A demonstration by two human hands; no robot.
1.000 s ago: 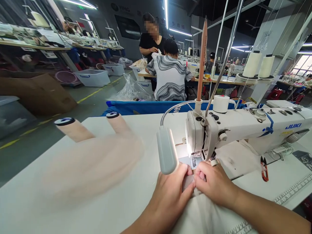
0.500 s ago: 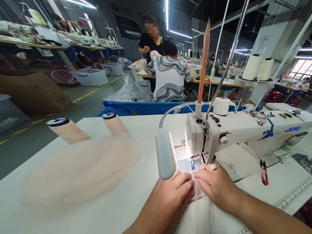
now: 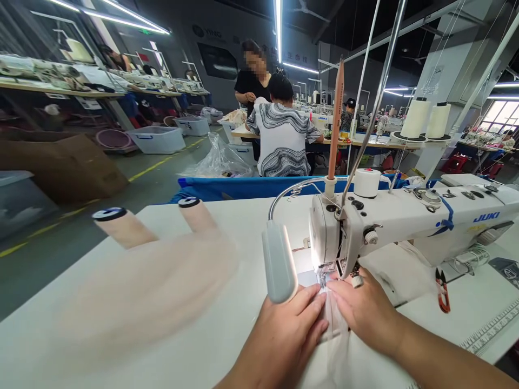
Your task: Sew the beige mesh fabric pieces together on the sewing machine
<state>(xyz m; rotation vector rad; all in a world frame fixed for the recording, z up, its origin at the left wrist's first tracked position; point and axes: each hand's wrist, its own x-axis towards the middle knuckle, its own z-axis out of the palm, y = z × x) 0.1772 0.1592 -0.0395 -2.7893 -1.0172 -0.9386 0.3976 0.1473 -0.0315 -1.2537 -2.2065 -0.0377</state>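
Sheer white fabric (image 3: 333,319) runs under the needle end of a white JUKI sewing machine (image 3: 391,208) and hangs toward me over the table edge. Its near side is held by my left hand (image 3: 292,320), whose fingers are together and pressed on the cloth left of the presser foot (image 3: 323,279). My right hand (image 3: 362,303) is closed on the same fabric on the right, its fingertips close to the foot and partly hidden behind the machine head. A grey lamp (image 3: 279,262) on a bent metal neck hangs just above my left hand.
Red-handled thread snips (image 3: 443,292) and a printed ruler scale (image 3: 492,324) are on the right. At left, two thread cones (image 3: 125,227) lie beside a blurred pale fabric heap (image 3: 150,297). A pencil (image 3: 336,119) stands upright on the machine. Two people (image 3: 283,129) are ahead.
The view has tilted slightly, so the scene sits lower. My right fingertips have moved a little away from my left, and more fabric shows between the hands.
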